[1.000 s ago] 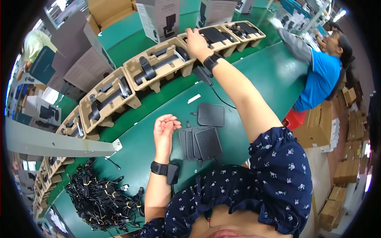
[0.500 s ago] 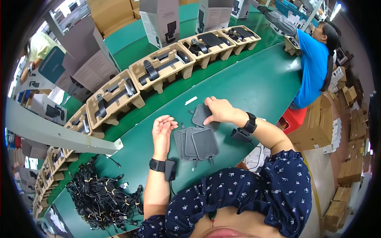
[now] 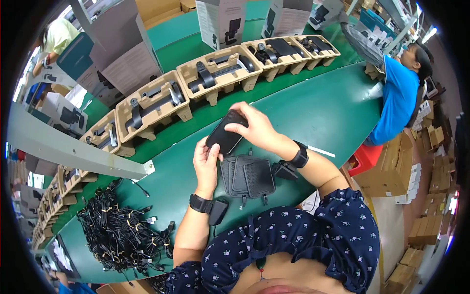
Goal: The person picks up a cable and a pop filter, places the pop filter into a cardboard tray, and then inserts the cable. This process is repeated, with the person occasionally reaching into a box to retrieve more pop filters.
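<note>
A dark rectangular mesh pop filter (image 3: 225, 134) with rounded corners is held tilted between both hands, above the green table. My left hand (image 3: 206, 166) grips its lower left end, thumb on the near side. My right hand (image 3: 257, 128) holds the upper right end, with the thumb across its face. Just below my hands lies a fanned, overlapping pile of similar grey pop filters (image 3: 252, 177), with small clips sticking out at their edges. Each wrist wears a black strap with a small box.
Along the far side runs a row of cardboard trays (image 3: 220, 68) holding black microphone parts. Tall printed boxes (image 3: 223, 22) stand behind them. A heap of bundled black cables (image 3: 117, 230) lies at left, near a grey metal post (image 3: 73, 147). A co-worker in blue (image 3: 399, 93) sits at right.
My right hand has lifted a pop filter off the table beside the pile and moved it left. My left hand has closed on its other end. The view has shifted slightly.
</note>
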Motion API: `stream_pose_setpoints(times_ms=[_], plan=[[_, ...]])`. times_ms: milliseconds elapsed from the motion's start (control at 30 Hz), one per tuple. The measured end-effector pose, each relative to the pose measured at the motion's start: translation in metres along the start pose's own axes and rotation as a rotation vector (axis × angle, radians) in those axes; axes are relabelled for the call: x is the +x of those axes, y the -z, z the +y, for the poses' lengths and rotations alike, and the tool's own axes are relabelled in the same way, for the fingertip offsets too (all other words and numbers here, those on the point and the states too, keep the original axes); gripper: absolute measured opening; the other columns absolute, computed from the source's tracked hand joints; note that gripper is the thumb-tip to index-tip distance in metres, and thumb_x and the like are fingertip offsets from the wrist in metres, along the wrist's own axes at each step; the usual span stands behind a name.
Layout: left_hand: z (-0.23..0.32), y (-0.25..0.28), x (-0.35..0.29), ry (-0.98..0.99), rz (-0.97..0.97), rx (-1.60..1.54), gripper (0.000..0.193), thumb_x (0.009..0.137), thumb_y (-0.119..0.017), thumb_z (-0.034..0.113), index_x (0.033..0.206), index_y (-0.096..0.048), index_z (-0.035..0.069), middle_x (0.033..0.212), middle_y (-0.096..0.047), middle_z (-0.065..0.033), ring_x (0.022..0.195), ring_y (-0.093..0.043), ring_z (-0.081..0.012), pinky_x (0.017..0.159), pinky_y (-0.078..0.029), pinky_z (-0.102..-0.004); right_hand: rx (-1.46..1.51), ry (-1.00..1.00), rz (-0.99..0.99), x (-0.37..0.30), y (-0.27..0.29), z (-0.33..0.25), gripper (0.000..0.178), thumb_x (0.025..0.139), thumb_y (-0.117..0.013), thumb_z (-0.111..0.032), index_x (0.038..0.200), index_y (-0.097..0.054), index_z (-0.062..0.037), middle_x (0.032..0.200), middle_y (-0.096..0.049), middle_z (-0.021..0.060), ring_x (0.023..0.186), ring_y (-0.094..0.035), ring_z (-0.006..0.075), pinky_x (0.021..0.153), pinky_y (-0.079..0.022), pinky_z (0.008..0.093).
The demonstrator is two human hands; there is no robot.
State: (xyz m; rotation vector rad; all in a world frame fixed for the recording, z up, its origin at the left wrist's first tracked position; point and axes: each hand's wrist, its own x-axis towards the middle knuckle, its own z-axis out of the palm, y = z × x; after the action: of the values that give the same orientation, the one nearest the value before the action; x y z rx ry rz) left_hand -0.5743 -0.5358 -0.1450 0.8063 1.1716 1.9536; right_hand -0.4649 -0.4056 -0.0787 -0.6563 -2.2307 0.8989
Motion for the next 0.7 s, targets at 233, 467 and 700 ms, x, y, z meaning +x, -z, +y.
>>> stream_pose_setpoints(times_ms=[233,467,700], plan=[[-0.014,0.014,0.004,-0.072,-0.036,0.167,0.022,0.095,-0.045,0.016,0.112,-0.049,0.003,0.101,-0.057,-0.0100,0.083,-0.057,-0.0148,0.072,-0.047,-0.0258,0.240,0.316,0.396,0.088,0.029,0.011,0.029,0.096,-0.042,-0.021,0.104,-0.061,-0.0013,0.092,-0.060,0.0020,0.086,-0.053,0.0099,0.081,-0.040,0.0221],[-0.019,0.019,0.009,-0.018,-0.003,0.136,0.023,0.097,-0.039,0.022,0.108,-0.049,0.003,0.097,-0.056,-0.0102,0.078,-0.056,-0.0137,0.064,-0.047,-0.0247,-0.596,0.541,0.420,0.174,0.060,0.042,0.015,0.088,-0.052,-0.017,0.095,-0.065,-0.0140,0.075,-0.056,0.0033,0.073,-0.048,0.0242,0.069,-0.040,0.0333],[-0.022,0.043,0.006,-0.011,0.044,0.120,0.022,0.096,-0.041,0.021,0.106,-0.049,0.003,0.095,-0.058,-0.0100,0.074,-0.057,-0.0125,0.060,-0.047,-0.0238,-0.577,0.721,0.234,0.219,0.014,0.063,0.020,0.087,-0.052,-0.020,0.093,-0.064,-0.0053,0.087,-0.063,0.0100,0.086,-0.055,0.0270,0.078,-0.045,0.0373]])
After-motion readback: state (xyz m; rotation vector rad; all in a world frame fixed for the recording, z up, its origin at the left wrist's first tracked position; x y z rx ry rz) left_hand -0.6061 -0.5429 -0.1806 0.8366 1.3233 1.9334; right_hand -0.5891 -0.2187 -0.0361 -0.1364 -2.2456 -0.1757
